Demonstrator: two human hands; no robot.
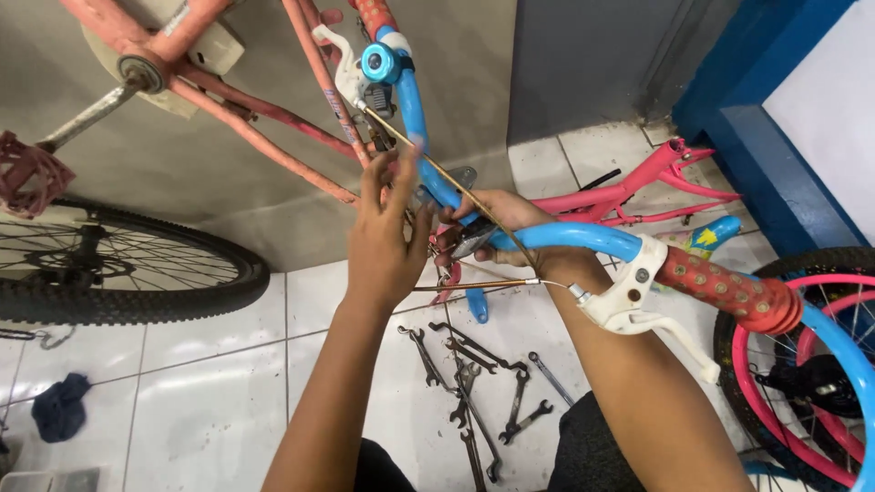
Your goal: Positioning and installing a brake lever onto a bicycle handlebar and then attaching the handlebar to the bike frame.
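Here, left hand [383, 241] spread wide, fingers up, beside curved blue metal handlebar [556, 239]. Right hand [506, 223] wraps bar, pinching small grey tool [474, 241]. Bar looks stiff, smooth, maybe slippery; grip near middle bend.

Left hand [383, 232] raised, fingers spread; right hand [501, 228] curled closed, forearms extended.

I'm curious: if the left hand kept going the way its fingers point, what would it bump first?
Probably the thin brake cable just past the left hand's fingertips, then the blue handlebar; depth is unclear.
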